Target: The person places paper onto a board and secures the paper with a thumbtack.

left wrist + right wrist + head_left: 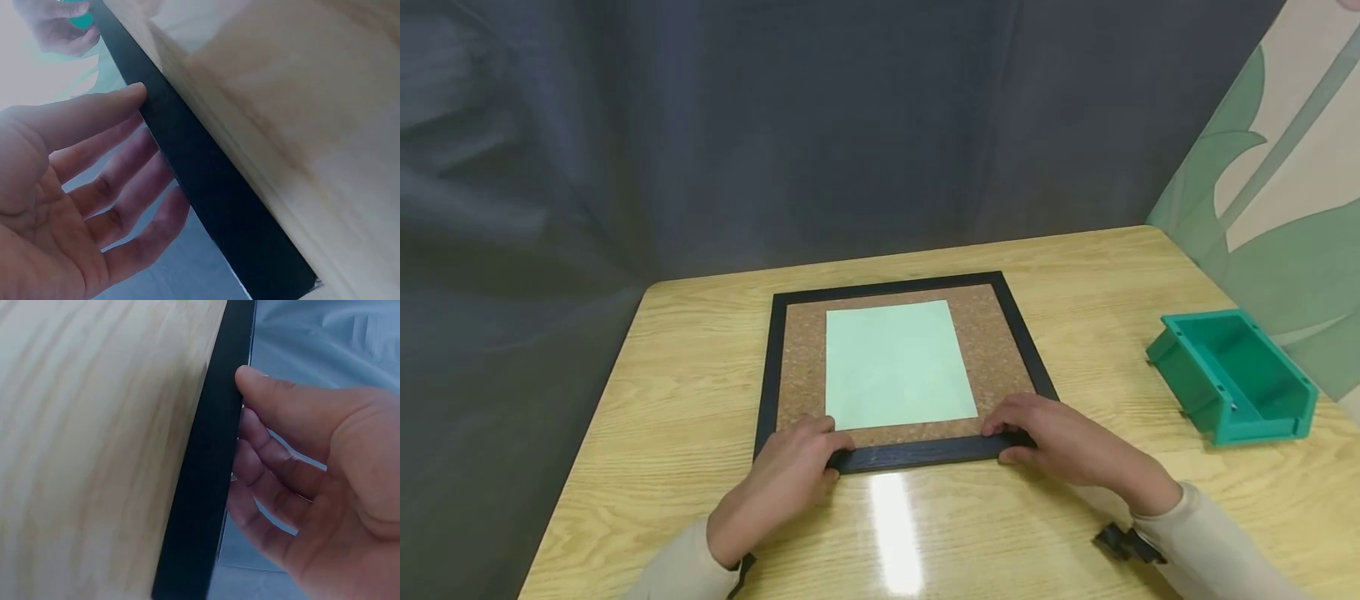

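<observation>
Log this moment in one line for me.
left hand: grips black frame, near side | right hand: grips same side | pale green sheet: on cork | green bin: at right

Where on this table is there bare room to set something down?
Bare tabletop lies between the corkboard and the table's left edge, and between the corkboard and the green bin. It's crowded along the near frame bar, which the left hand and right hand grip.

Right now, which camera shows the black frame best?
The head view: the black frame shows nearly whole there, partly covered by the left hand and right hand. Each wrist view shows just a close-up strip of it.
</observation>
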A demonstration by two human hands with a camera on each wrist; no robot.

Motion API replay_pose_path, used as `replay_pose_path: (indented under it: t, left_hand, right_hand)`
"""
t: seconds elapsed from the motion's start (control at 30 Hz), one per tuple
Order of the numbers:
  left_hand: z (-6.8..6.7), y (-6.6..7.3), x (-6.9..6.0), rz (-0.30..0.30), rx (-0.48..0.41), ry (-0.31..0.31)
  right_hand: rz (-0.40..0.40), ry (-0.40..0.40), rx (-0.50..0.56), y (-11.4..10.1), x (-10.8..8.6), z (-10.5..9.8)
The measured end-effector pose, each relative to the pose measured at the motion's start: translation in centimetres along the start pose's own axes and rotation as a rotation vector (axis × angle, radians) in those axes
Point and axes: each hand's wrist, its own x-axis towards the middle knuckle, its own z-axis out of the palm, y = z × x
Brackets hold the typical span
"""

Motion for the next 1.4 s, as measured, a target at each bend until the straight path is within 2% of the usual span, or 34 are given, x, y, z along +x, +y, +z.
replay_pose_path:
  t: [0.1,0.2,0.33,0.5,0.6,0.67,0.73,0.83,1.1,1.4]
  left_hand:
    - [0.0,-0.1,-0.1,-0.008,-0.008,0.006]
    - [0.0,-0.1,-0.2,-0.012,-0.016,0.008]
    - [0.1,-0.2,-0.2,-0.012,-0.021,0.009]
    - [0.1,-0.4,-0.2,-0.012,-0.033,-0.001]
    - [0.1,-0.6,-0.2,-0.007,-0.045,-0.005]
    - [0.0,-0.6,-0.2,-0.001,-0.047,-0.002]
    - [0.0,-0.7,-0.2,0.005,-0.041,0.004]
    - [0.0,-0.7,-0.1,0.007,-0.037,0.005]
    - [-0.1,-0.6,0.0,0.0,-0.05,-0.002]
    - [-0.1,-0.5,0.1,-0.013,-0.034,-0.038]
  right_hand:
    - [0.037,-0.021,-0.004,0.0,0.0,-0.4]
    - [0.118,0.041,-0.039,0.7,-0.1,-1.5]
    - [0.28,0.258,-0.116,3.3,-1.4,-4.1]
    - [0.491,0.494,-0.214,7.3,-4.8,-6.8]
    - [0.616,0.558,-0.234,8.7,-6.5,-7.3]
    - [0.686,0.563,-0.236,9.2,-7.2,-7.4]
    - [0.737,0.534,-0.235,9.5,-7.7,-7.4]
    - [0.77,0.494,-0.244,9.9,-8.2,-7.3]
    - [0.783,0.453,-0.249,10.5,-8.6,-7.3]
    - [0.715,0.431,-0.223,10.6,-7.3,-7.5]
